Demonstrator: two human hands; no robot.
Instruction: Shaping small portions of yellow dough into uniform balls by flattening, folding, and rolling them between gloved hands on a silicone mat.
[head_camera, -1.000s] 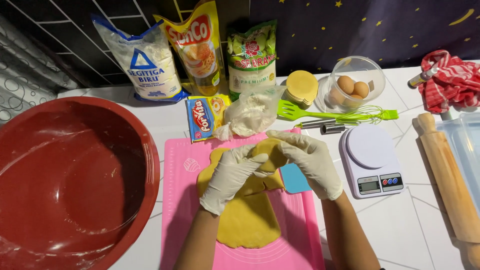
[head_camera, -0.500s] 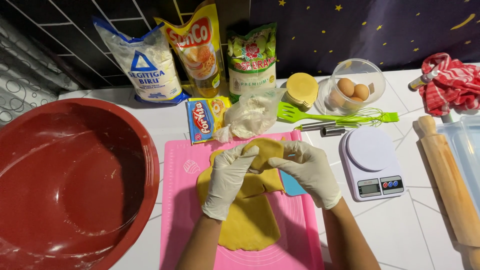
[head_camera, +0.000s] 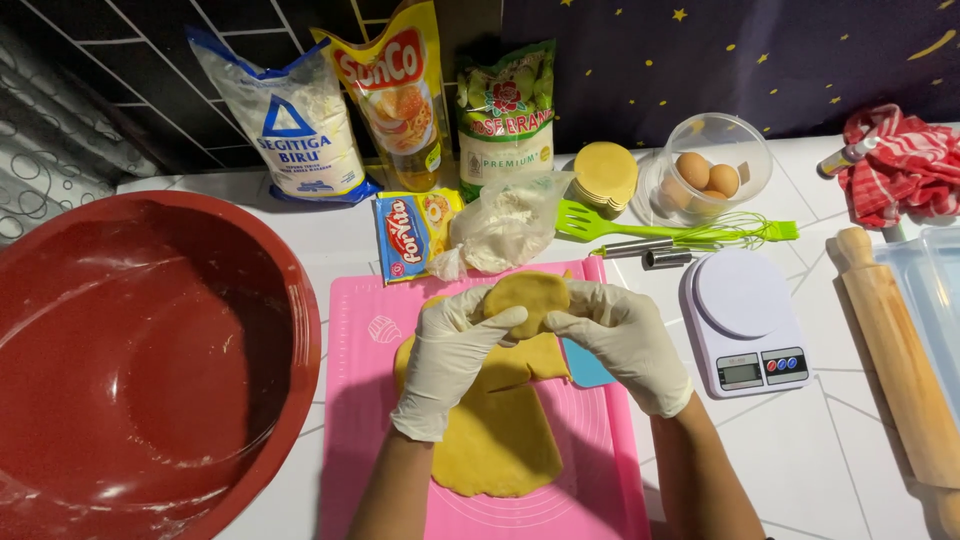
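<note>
Both my hands wear white gloves over a pink silicone mat (head_camera: 365, 400). My left hand (head_camera: 452, 355) and my right hand (head_camera: 620, 340) together grip a small yellow dough piece (head_camera: 530, 295), lifted above the mat. Under them lies a flat sheet of yellow dough (head_camera: 495, 430). A blue scraper (head_camera: 585, 368) lies on the mat just under my right hand.
A large red bowl (head_camera: 130, 350) fills the left. Behind the mat stand a flour bag (head_camera: 290, 125), oil pouch (head_camera: 400, 95), sugar bag (head_camera: 505, 110), a small packet (head_camera: 410, 232) and a plastic bag (head_camera: 505, 225). Right: dough discs (head_camera: 605, 172), egg bowl (head_camera: 705, 165), green spatula (head_camera: 610, 225), whisk (head_camera: 700, 240), scale (head_camera: 745, 320), rolling pin (head_camera: 900, 350), striped cloth (head_camera: 900, 160).
My hands have lifted the small dough piece off the sheet and drawn closer together around it. The blue scraper now lies partly hidden beneath my right hand.
</note>
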